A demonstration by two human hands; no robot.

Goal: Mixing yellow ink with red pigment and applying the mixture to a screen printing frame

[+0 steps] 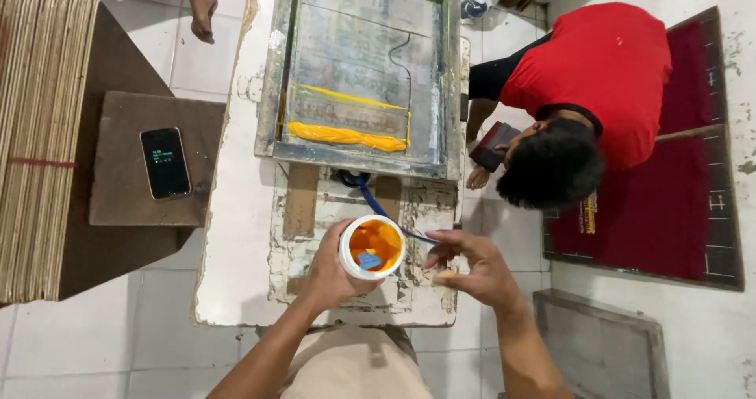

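Left hand: wrapped around a small round white plastic tub of orange ink, holding it upright over the near end of the table. A blue scrap or scoop tip sits in the ink inside the tub.

Right hand: just beside the tub, fingers loosely curled with the tips drawn together; whether it pinches the thin blue handle that runs from the tub toward the frame cannot be told.

Table: a worn, white-painted wooden table, paint flaking, streaked with old ink.

Printing screen: a rectangular metal-framed mesh screen lying flat on the far half of the table. A thick bead of yellow-orange ink already lies across its near edge; the mesh above it appears unspread, so by my judgement the loading is done or nearly so and the pull is yet to come.

Nearby: a black smartphone on a brown board; a stack of thin cardboard sheets at left; a person in a red shirt crouched at right; another person's hand at the top edge.
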